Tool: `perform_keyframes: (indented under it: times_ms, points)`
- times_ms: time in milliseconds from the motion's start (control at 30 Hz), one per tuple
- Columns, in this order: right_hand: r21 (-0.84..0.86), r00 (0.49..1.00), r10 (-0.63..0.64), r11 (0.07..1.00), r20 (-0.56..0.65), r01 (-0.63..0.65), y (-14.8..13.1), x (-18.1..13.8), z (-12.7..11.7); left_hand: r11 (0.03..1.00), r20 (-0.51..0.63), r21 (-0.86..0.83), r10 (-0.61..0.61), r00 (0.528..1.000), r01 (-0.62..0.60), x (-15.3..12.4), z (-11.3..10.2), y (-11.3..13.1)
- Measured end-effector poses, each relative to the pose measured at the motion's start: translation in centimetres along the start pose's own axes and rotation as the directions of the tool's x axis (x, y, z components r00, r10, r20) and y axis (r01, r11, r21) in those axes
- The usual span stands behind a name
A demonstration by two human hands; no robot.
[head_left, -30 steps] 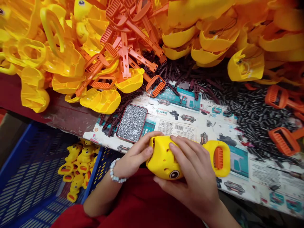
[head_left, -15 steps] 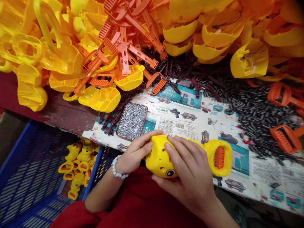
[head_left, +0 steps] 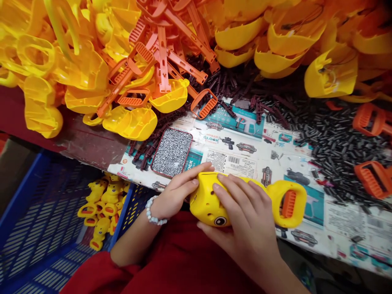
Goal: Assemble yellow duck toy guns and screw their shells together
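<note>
A yellow duck-shaped plastic toy (head_left: 205,204) lies on its side at the table's front edge, between my hands. One black-and-white eye faces up, and an orange ridged trigger shows inside its looped handle at the right. My right hand (head_left: 241,208) is wrapped over the toy's body, thumb below and fingers across the top. Against the toy's left end my left hand (head_left: 179,190) presses with thumb and fingers; a beaded bracelet circles that wrist. Just beyond the left hand sits a shallow tray of small silver screws (head_left: 172,152).
Yellow shell halves (head_left: 131,122) and orange handled rods (head_left: 163,61) are heaped at the back left. More yellow shells (head_left: 281,53) with wires lie at the back right, above scattered black small parts (head_left: 330,151). A blue crate (head_left: 33,196) at lower left holds several yellow toys (head_left: 102,204).
The camera view has shifted slightly. Both hands keep their hold on the duck toy, with hardly any other visible movement.
</note>
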State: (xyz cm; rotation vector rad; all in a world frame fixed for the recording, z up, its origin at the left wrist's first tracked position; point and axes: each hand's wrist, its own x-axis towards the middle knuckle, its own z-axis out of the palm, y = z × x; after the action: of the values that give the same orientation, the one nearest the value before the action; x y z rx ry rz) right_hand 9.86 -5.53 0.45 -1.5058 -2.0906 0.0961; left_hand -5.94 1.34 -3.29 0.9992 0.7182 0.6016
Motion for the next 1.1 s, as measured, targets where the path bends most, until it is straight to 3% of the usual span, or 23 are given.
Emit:
perform_keyframes:
  times_ms: [167,233,333,400,467,567,633,800,967,1100]
  points:
    - [0.025,1.0,0.013,1.0,0.015,-0.013,0.4,-0.2,-0.8,0.98,0.063,0.188,0.053,0.997,-0.064,-0.6,0.8,1.0]
    - [0.094,1.0,-0.001,0.996,0.021,-0.001,1.3,-0.2,-1.9,0.932,0.123,0.326,0.125,0.985,-0.159,-0.9,0.9,1.7]
    - [0.054,1.0,0.007,0.998,0.026,-0.009,2.8,-0.2,-3.1,0.78,0.302,0.461,0.311,0.901,-0.423,-1.2,0.9,2.2]
    - [-0.013,1.0,0.012,1.0,0.026,-0.011,3.3,-0.3,-3.2,0.703,0.375,0.484,0.373,0.849,-0.522,-1.2,1.0,2.1]
    - [-0.026,1.0,0.03,0.999,-0.006,-0.03,3.1,-0.5,-2.9,0.695,0.338,0.509,0.381,0.861,-0.508,-1.3,1.3,1.7]
    - [-0.028,0.992,0.082,0.996,-0.09,-0.085,2.4,-0.8,-2.1,0.762,0.133,0.535,0.349,0.927,-0.364,-1.5,2.2,1.1]
    - [-0.023,0.989,0.096,0.995,-0.108,-0.1,2.0,-0.9,-1.9,0.806,0.029,0.518,0.316,0.948,-0.285,-1.6,2.9,1.1]
    - [0.027,0.985,0.123,0.992,-0.125,-0.12,1.9,-0.6,-2.3,0.824,-0.013,0.52,0.271,0.962,-0.225,-1.6,3.7,1.9]
    - [-0.003,0.986,0.11,0.994,-0.127,-0.111,2.1,-0.5,-2.3,0.744,-0.008,0.61,0.35,0.937,-0.273,-0.9,3.7,2.1]
    - [-0.034,0.978,0.127,0.99,-0.164,-0.134,2.0,-0.6,-2.0,0.66,-0.023,0.637,0.532,0.846,-0.398,-0.3,3.8,1.6]
